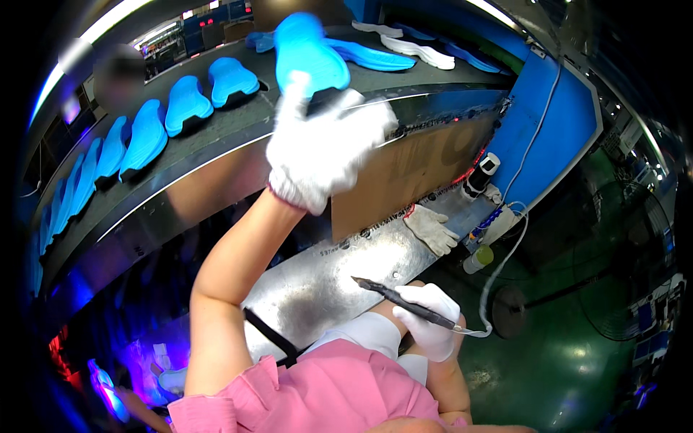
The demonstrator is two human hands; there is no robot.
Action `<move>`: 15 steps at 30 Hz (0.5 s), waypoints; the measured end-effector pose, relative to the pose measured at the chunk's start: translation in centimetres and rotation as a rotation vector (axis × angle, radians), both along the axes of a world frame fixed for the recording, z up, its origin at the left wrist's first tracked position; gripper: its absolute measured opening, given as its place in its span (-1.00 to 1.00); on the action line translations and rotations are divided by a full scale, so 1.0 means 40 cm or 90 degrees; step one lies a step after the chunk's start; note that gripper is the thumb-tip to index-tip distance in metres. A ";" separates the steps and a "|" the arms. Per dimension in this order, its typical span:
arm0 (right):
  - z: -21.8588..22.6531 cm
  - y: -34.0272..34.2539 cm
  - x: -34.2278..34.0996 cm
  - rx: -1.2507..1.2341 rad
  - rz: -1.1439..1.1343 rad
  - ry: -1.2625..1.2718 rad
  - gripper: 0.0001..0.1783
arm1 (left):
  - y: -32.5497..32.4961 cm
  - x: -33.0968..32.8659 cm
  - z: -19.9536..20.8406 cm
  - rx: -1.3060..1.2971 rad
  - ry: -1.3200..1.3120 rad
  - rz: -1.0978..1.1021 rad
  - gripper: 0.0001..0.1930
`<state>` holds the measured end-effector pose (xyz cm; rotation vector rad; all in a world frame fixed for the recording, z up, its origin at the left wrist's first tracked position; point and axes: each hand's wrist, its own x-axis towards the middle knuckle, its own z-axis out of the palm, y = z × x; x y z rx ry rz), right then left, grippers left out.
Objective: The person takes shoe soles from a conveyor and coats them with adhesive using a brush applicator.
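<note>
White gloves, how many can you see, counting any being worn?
3: one on the left hand, one on the right hand, and a loose glove lying on the metal bench. Another could be hidden beneath the loose one.

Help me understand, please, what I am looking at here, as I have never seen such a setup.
No robot: a person works with two gloved hands, seen in one picture from a fisheye camera on their head, looking down, so straight edges bend. The left hand is raised and blurred at a blue sole-shaped piece; its grip is unclear. The right hand holds a black pen-like tool. More blue pieces and white ones lie on the dark surface, and a loose glove on the metal ledge.
</note>
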<state>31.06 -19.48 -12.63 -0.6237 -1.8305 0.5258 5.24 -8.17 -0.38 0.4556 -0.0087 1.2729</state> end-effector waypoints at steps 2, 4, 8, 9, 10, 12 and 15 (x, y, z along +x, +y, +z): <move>-0.034 0.006 0.001 -0.057 0.006 0.065 -0.76 | -0.008 -0.023 -0.029 0.142 0.475 0.050 -0.29; -0.056 0.014 0.020 -0.088 -0.020 0.060 -0.76 | -0.037 -0.050 0.041 0.529 1.027 0.357 -0.49; -0.079 0.015 0.018 -0.114 -0.017 0.113 -0.79 | -0.015 -0.194 0.149 0.486 1.667 0.944 -0.62; -0.087 0.012 0.015 -0.114 -0.015 0.111 -0.79 | 0.014 -0.233 0.151 0.314 1.820 0.836 -0.68; -0.095 0.004 0.010 -0.168 -0.016 0.157 -0.80 | 0.019 -0.259 0.158 0.121 1.955 0.709 -0.72; -0.110 0.001 0.005 -0.224 -0.015 0.203 -0.81 | 0.004 -0.286 0.163 0.089 2.070 0.718 -0.77; -0.129 -0.012 0.008 -0.236 -0.032 0.272 -0.77 | -0.105 -0.281 0.141 0.366 1.838 0.915 -0.84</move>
